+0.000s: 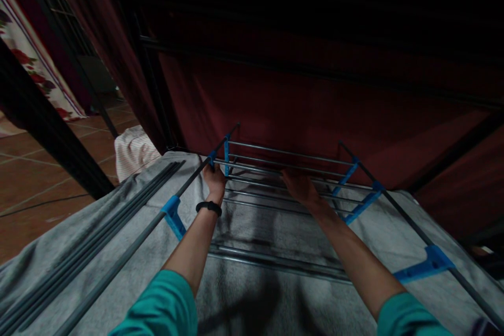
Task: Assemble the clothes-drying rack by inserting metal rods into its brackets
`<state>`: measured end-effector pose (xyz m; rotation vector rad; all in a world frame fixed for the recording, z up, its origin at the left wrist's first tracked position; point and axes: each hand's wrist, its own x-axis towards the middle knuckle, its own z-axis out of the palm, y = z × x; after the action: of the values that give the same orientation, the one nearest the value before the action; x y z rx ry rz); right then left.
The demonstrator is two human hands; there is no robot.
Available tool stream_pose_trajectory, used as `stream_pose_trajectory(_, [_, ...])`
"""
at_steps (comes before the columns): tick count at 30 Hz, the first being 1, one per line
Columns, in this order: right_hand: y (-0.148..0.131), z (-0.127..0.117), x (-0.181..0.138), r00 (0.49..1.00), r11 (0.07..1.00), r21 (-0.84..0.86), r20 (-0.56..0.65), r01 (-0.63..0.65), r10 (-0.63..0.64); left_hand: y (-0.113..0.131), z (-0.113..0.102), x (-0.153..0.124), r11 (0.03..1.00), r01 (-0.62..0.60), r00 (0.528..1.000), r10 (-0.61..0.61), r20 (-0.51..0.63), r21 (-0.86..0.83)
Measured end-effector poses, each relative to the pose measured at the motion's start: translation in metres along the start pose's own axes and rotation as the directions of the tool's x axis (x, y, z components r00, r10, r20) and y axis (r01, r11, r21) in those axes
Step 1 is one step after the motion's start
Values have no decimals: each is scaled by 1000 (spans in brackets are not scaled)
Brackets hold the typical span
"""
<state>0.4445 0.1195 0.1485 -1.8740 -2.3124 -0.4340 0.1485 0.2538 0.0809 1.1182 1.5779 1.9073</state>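
Observation:
A partly assembled rack lies on a grey blanket (pixel 252 304), with long grey side poles (pixel 136 245) joined by blue plastic brackets (pixel 173 215) and thin metal crossbars (pixel 291 152). My left hand (pixel 214 182) is closed at the rack's left side, around the end of a metal rod (pixel 252 169) beside a blue bracket (pixel 211 158). My right hand (pixel 301 188) grips the same rod farther right; its fingertips are partly hidden in shadow. Below my hands, a pair of crossbars (pixel 275 262) spans the nearer brackets, with the right-hand bracket (pixel 427 264) on the other pole.
Several loose grey poles (pixel 98 236) lie along the blanket's left side. A dark metal bed frame (pixel 151 84) and a dark red curtain (pixel 275 100) stand behind the rack. A striped cloth (pixel 136 152) hangs at the far left corner, above a tiled floor (pixel 59 194).

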Motion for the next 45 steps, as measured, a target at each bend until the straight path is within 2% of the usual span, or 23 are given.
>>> stream_pose_trajectory(19, [3,-1,0,998,1000,-3,54,17,-17,5,-3,-1,1000,31,999,-31,25,-2])
stream_pose_trajectory(32, [10,-1,5,998,1000,8,67,6,-6,-4,-4,3,999,24,998,-26,57,27])
stream_pose_trajectory(45, [14,-2,7,991,996,35,105,78,-81,-1,-2,4,999,8,999,-10,31,44])
